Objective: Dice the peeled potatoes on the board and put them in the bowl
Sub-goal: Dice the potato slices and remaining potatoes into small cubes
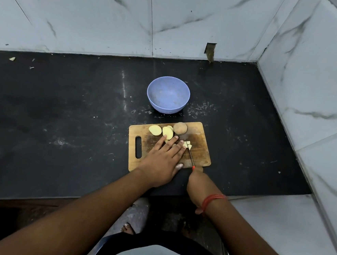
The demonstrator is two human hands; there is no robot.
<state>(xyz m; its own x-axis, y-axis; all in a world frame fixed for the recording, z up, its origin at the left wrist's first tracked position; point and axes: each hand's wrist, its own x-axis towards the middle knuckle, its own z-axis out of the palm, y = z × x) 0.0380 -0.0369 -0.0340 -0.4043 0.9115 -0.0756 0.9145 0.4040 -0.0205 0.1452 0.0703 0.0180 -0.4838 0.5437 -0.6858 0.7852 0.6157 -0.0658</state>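
White marble-veined wall tiles [92, 13] — black countertop [61, 117] set in a corner.

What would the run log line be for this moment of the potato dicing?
stage: dicing | left hand: flat, pressing potato on board | right hand: grips knife | cut pieces beside blade | bowl: empty

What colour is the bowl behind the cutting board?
The bowl is light blue-purple, seen best in the head view.

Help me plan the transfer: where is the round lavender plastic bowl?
In the head view the round lavender plastic bowl stands on the black counter, just beyond the far edge of the wooden cutting board, slightly left.
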